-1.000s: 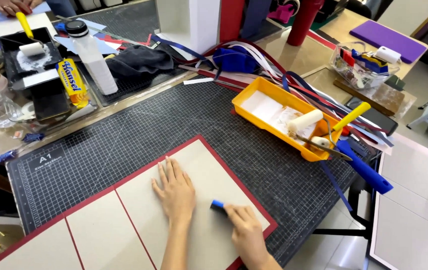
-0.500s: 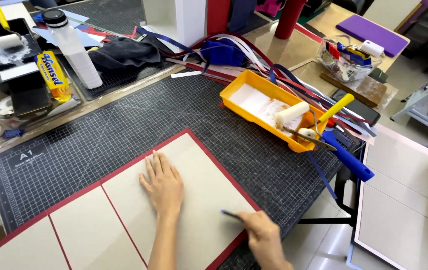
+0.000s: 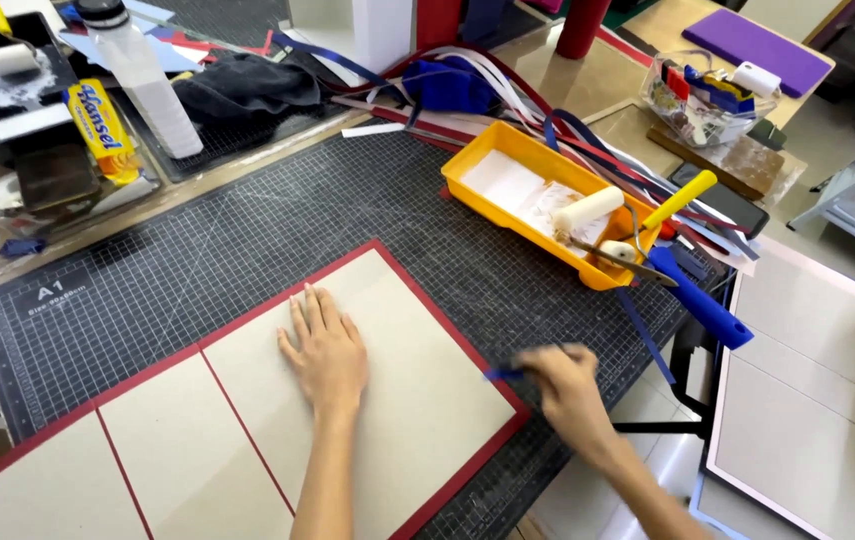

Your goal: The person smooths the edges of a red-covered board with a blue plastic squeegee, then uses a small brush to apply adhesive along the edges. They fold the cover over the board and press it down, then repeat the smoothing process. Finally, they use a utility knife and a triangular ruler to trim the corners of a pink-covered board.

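Grey board (image 3: 402, 360) under left hand (image 3: 325, 350)

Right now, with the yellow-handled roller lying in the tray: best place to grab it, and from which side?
Grip the yellow handle, coming from the right, outside the yellow tray. The handle sticks up and out past the tray's right rim, free of clutter, while the white roller head lies inside the tray beside a second, blue-handled roller. A hand wrapped around the handle's middle would likely stay clear of the head.
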